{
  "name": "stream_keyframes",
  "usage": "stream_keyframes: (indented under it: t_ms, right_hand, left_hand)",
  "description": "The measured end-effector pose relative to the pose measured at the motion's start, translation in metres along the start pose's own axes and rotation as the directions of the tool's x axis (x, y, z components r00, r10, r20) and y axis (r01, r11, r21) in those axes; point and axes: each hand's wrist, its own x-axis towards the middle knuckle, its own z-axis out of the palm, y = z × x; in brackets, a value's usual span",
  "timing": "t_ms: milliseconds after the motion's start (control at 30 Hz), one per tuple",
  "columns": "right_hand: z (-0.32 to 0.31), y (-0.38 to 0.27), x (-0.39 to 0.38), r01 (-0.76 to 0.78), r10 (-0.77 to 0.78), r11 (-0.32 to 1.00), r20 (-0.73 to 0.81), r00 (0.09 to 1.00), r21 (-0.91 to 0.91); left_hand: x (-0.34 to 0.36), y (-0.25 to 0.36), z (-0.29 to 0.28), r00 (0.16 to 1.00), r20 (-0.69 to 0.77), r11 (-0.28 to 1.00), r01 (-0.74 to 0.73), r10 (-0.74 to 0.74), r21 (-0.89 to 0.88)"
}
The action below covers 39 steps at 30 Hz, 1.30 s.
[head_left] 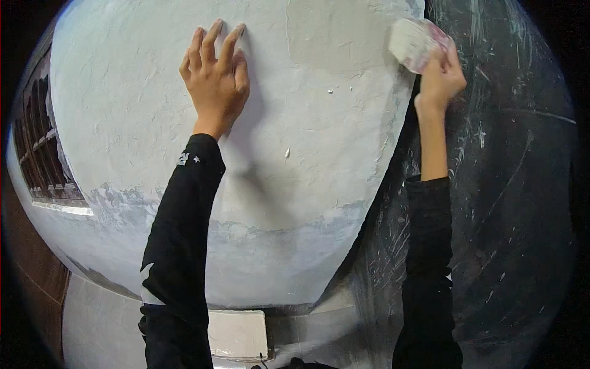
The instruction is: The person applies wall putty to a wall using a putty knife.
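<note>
A flat, white-smeared spreading tool (407,44), blurred at the right edge of the white wall (344,141), could skid onto the dark panel (510,184) if pushed too far; it juts up-left from the right hand (441,77), fingers pinching its near side, the left hand (218,86) spread against the wall

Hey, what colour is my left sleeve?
Left sleeve: black with white markings, clearest in the head view.

Both hands (218,86) (444,80) are raised, the left splayed, the right gripping.
</note>
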Motion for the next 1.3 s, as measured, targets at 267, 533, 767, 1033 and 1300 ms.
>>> stream_keyframes:
  t_ms: [267, 533, 767, 1033, 1300]
  right_hand:
    - [0.032, -0.009, -0.04, 0.121, -0.064, 0.957, 0.215, 0.975, -0.262]
    - [0.01, 0.001, -0.023, -0.022, 0.02, 1.0, 0.117, 0.993, 0.018]
    - [-0.032, 0.005, -0.009, -0.061, 0.066, 0.994, 0.051, 0.997, -0.09]
    - [-0.005, 0.015, -0.008, -0.116, 0.139, 0.982, 0.161, 0.977, -0.147]
    - [-0.005, 0.01, -0.011, -0.073, 0.073, 0.997, 0.137, 0.988, -0.003]
  left_hand:
    - [0.001, -0.012, -0.01, 1.0, 0.022, 1.0, -0.003, 0.003, 0.007]
    - [0.003, -0.005, -0.008, 1.0, 0.021, 1.0, -0.003, 0.003, 0.009]
    - [0.0, -0.002, -0.007, 0.999, 0.029, 1.0, 0.018, -0.018, 0.01]
    - [0.002, -0.01, -0.008, 1.0, 0.025, 1.0, -0.012, 0.012, 0.013]
    - [0.001, -0.008, -0.007, 0.999, 0.014, 0.999, -0.029, 0.029, 0.032]
